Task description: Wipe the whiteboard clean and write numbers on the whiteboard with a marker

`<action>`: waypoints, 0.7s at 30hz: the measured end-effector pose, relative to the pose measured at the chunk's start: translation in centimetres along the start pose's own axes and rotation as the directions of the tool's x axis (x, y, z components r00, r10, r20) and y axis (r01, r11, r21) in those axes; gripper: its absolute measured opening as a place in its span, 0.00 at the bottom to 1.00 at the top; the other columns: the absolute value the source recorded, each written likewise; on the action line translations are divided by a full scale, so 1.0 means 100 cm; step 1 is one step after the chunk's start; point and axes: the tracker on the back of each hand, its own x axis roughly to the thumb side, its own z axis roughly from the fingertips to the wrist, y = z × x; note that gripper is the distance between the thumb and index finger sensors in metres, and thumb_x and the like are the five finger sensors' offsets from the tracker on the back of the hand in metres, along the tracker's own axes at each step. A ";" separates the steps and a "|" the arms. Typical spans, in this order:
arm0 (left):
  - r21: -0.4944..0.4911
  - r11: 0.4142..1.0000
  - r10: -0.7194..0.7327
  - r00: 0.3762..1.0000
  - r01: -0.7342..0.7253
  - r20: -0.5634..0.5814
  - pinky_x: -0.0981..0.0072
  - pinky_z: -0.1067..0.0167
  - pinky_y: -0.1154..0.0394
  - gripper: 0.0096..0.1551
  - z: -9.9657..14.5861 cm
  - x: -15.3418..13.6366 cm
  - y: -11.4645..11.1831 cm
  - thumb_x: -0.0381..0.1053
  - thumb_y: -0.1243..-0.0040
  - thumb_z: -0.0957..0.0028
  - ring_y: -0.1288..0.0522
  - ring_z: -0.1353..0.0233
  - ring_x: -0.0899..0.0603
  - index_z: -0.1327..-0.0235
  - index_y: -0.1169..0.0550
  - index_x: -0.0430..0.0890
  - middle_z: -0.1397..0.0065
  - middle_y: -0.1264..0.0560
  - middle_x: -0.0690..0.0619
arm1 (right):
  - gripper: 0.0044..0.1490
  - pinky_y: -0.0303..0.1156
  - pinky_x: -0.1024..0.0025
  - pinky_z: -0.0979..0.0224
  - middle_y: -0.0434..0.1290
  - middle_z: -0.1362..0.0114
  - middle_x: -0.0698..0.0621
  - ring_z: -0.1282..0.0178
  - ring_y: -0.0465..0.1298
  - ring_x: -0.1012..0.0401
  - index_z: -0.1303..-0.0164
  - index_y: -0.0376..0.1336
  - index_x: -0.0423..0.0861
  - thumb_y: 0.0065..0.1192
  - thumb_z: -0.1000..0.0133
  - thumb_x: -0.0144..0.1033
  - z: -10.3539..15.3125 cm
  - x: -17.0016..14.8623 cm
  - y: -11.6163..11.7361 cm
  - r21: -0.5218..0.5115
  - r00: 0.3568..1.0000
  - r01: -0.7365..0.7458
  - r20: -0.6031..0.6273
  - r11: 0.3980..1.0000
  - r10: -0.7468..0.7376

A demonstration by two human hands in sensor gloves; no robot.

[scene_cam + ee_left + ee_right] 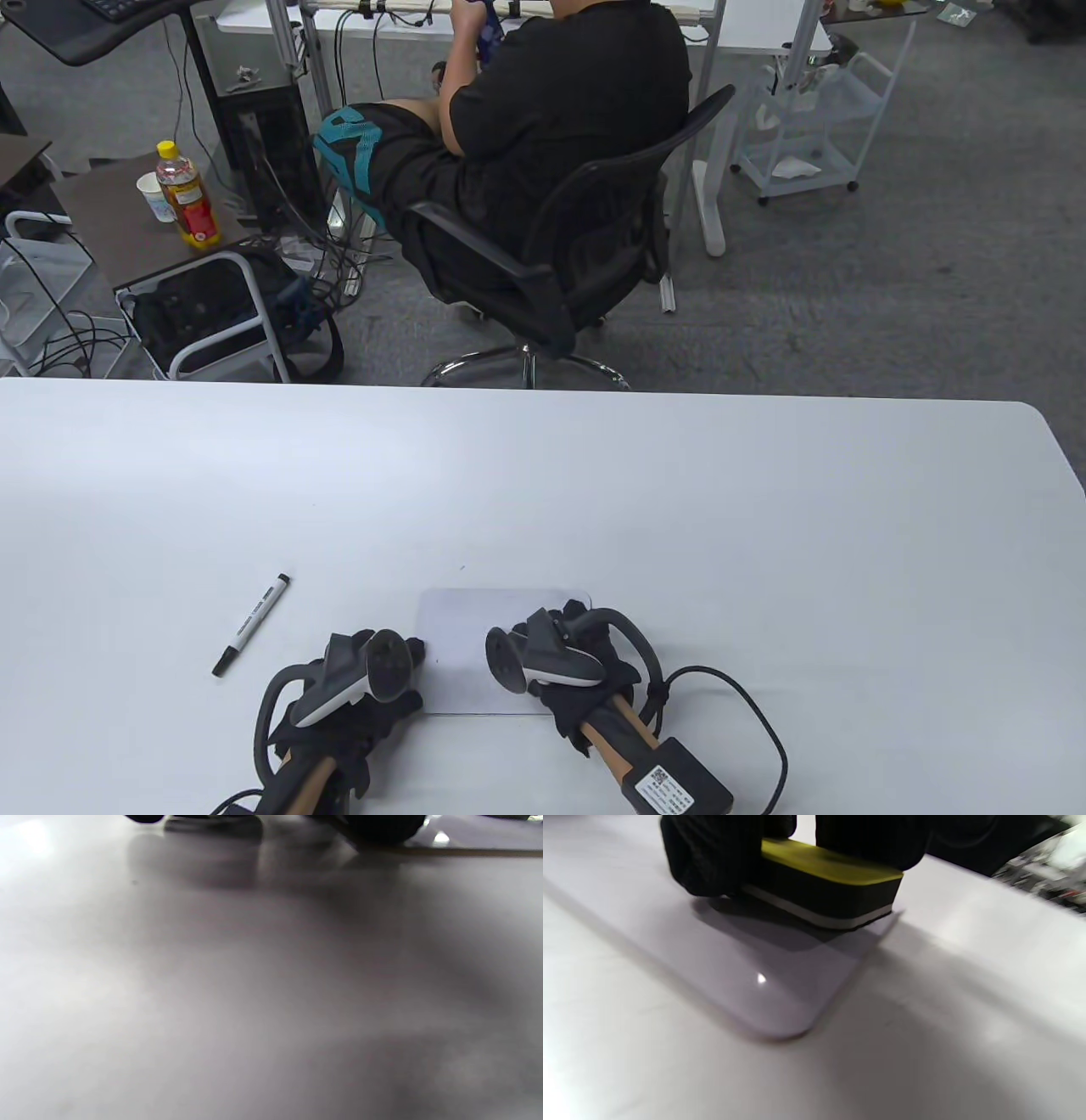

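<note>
Yellow-topped eraser point(823, 882), gripped by the right hand point(585, 654), sits on the bare-looking whiteboard point(475, 628); left hand's point(356, 688) grip unclear; marker point(252, 624) lower left, numbers unwritten

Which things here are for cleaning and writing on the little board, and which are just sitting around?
For the job:
whiteboard
eraser, gripped by the right hand
marker
left hand

Just around:
bottle
paper cup
office chair

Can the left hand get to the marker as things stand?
Probably yes. The marker lies alone on the bare table, just left of the left hand, with nothing between. That hand rests by the whiteboard edge and seems to hold nothing.
</note>
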 end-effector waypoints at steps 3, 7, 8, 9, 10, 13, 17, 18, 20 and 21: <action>0.001 1.000 0.000 1.000 0.000 0.000 0.39 0.18 0.44 0.37 0.000 0.000 0.000 0.70 0.52 0.37 0.51 0.15 0.34 0.15 0.47 0.69 0.12 0.53 0.47 | 0.41 0.62 0.41 0.32 0.66 0.21 0.34 0.29 0.65 0.39 0.23 0.51 0.51 0.66 0.42 0.47 -0.006 0.001 0.001 0.007 0.995 0.086 -0.042 0.996 -0.085; -0.001 1.000 0.001 1.000 -0.001 0.000 0.39 0.18 0.44 0.37 0.000 0.000 0.000 0.70 0.52 0.37 0.51 0.15 0.34 0.15 0.46 0.69 0.12 0.53 0.46 | 0.41 0.62 0.41 0.31 0.65 0.19 0.37 0.27 0.64 0.40 0.24 0.51 0.53 0.68 0.44 0.46 0.018 0.013 0.001 0.016 0.973 0.082 0.217 0.996 -0.084; -0.002 1.000 0.001 1.000 -0.001 0.000 0.39 0.18 0.44 0.37 0.000 0.000 0.000 0.70 0.52 0.37 0.51 0.15 0.34 0.15 0.46 0.69 0.12 0.52 0.47 | 0.41 0.61 0.41 0.30 0.65 0.19 0.38 0.27 0.64 0.40 0.24 0.51 0.54 0.68 0.44 0.46 0.020 0.012 0.002 0.027 0.967 0.086 0.237 0.996 -0.090; -0.004 1.000 0.001 1.000 -0.001 0.000 0.39 0.17 0.44 0.37 0.000 0.000 0.000 0.70 0.52 0.37 0.51 0.15 0.34 0.15 0.46 0.69 0.12 0.52 0.47 | 0.41 0.61 0.41 0.30 0.65 0.19 0.38 0.27 0.63 0.40 0.24 0.51 0.54 0.68 0.44 0.46 0.019 0.009 0.002 0.030 0.974 0.084 0.210 0.996 -0.088; -0.006 1.000 0.002 1.000 -0.002 0.000 0.39 0.17 0.44 0.37 0.000 0.000 0.000 0.70 0.52 0.37 0.51 0.15 0.34 0.15 0.46 0.69 0.12 0.52 0.47 | 0.41 0.61 0.41 0.30 0.65 0.19 0.38 0.27 0.64 0.40 0.23 0.51 0.54 0.67 0.43 0.47 0.016 0.005 0.002 0.020 0.989 0.055 0.136 0.998 -0.057; -0.004 1.000 -0.002 1.000 0.002 -0.001 0.39 0.17 0.44 0.37 0.000 0.000 0.000 0.70 0.52 0.37 0.51 0.15 0.34 0.15 0.46 0.69 0.12 0.52 0.46 | 0.40 0.63 0.43 0.32 0.69 0.23 0.34 0.31 0.67 0.41 0.20 0.51 0.49 0.61 0.38 0.54 0.002 -0.003 0.004 -0.037 0.986 -0.103 -0.136 0.994 0.097; -0.003 1.000 -0.007 1.000 0.007 -0.002 0.39 0.18 0.44 0.37 0.000 0.001 0.001 0.70 0.52 0.37 0.51 0.15 0.34 0.15 0.46 0.69 0.12 0.52 0.46 | 0.40 0.61 0.41 0.32 0.67 0.23 0.33 0.31 0.65 0.39 0.21 0.51 0.51 0.63 0.40 0.51 0.006 0.013 0.005 -0.049 0.992 0.118 0.057 0.992 -0.115; -0.004 1.000 -0.006 1.000 0.006 -0.002 0.39 0.18 0.44 0.37 0.000 0.001 0.001 0.70 0.52 0.37 0.51 0.15 0.34 0.15 0.46 0.69 0.12 0.52 0.46 | 0.40 0.61 0.41 0.31 0.66 0.22 0.34 0.30 0.64 0.40 0.22 0.51 0.53 0.64 0.41 0.50 0.012 0.019 0.004 -0.036 0.978 0.152 0.151 0.988 -0.145; -0.003 1.000 -0.007 1.000 0.007 -0.003 0.39 0.18 0.44 0.37 0.000 0.001 0.000 0.70 0.52 0.37 0.51 0.15 0.34 0.15 0.46 0.69 0.12 0.52 0.46 | 0.40 0.61 0.41 0.31 0.66 0.21 0.36 0.29 0.64 0.41 0.23 0.52 0.54 0.66 0.42 0.50 0.020 0.022 0.003 -0.020 0.966 0.136 0.223 0.991 -0.128; -0.002 1.000 -0.009 1.000 0.009 -0.003 0.39 0.18 0.44 0.37 0.000 0.001 0.000 0.70 0.52 0.37 0.51 0.15 0.34 0.15 0.46 0.69 0.12 0.52 0.46 | 0.40 0.61 0.41 0.31 0.66 0.21 0.36 0.29 0.65 0.41 0.23 0.52 0.55 0.66 0.43 0.51 0.021 0.020 0.003 -0.023 0.969 0.114 0.223 0.993 -0.106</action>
